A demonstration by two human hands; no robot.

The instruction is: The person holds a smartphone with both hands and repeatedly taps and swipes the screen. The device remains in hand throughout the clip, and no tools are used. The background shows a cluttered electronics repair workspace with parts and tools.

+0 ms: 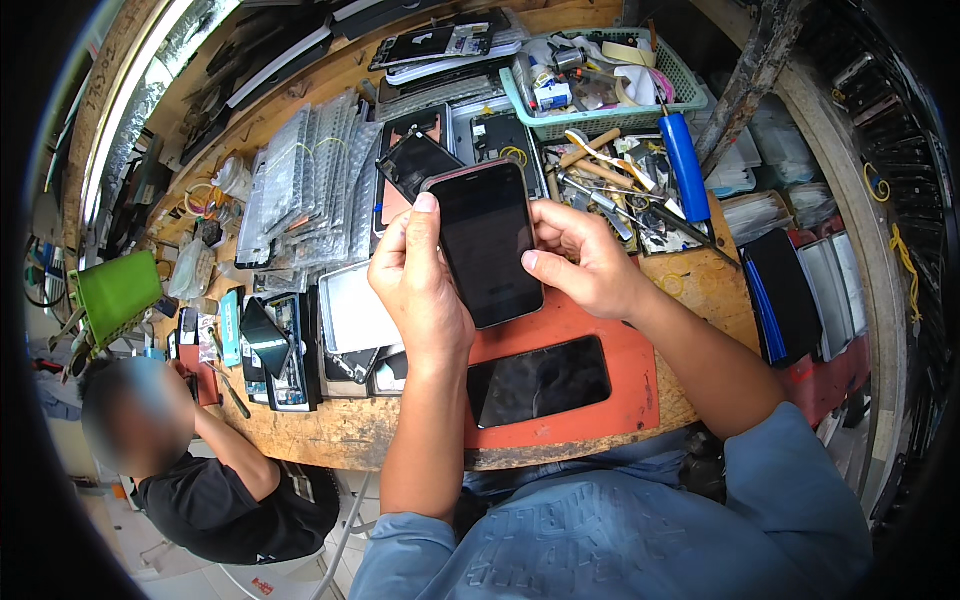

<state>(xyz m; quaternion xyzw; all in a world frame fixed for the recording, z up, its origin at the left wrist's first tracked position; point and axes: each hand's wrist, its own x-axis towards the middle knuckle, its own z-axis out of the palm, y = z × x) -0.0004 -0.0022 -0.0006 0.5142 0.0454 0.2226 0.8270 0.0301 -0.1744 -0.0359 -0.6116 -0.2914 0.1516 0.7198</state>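
Observation:
A black smartphone [485, 250] with a dark screen is held upright between my two hands, above an orange-red mat [625, 390]. My left hand [425, 275] grips its left edge, the thumb lying along the upper side. My right hand [580, 255] closes on the right edge, its thumb tip at the screen's border and the fingers partly hidden behind. On the mat below lies a loose black phone screen [540, 380], face up, with a fine pale line across it. Another dark phone panel [418, 162] rests tilted on stacked parts just beyond my left hand.
Bubble-wrap sleeves [310, 170] are stacked at the left. A green basket [610, 125] of supplies stands at the back, beside a tray of tools [610, 185] and a blue cylindrical tool [683, 165]. Opened phones [290, 350] lie left. A co-worker in black [230, 505] sits at lower left.

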